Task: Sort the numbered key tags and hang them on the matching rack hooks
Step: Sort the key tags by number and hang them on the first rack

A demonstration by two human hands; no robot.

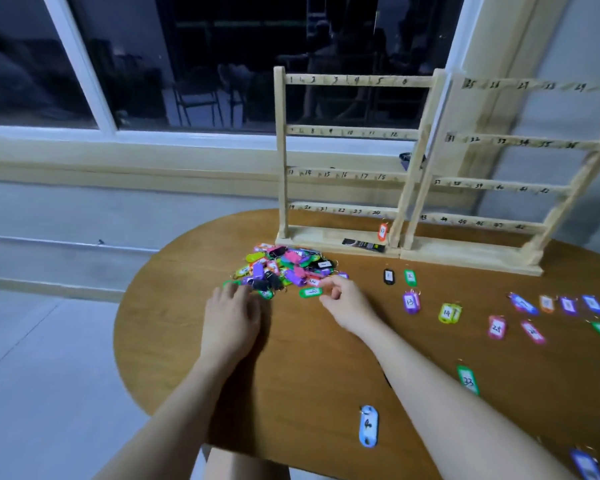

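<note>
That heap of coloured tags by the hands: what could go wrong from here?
The pile of tags is tangled, rings interlocked, so the right hand may drag out several at once. The blue tag marked 4 lies near the table edge; a forearm could sweep it off. Handwritten numbers are small, so a tag might be misread and land in the wrong group.

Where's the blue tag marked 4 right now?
The blue tag lies alone on the table near its front edge, between the two forearms, well short of the tag pile.
</note>
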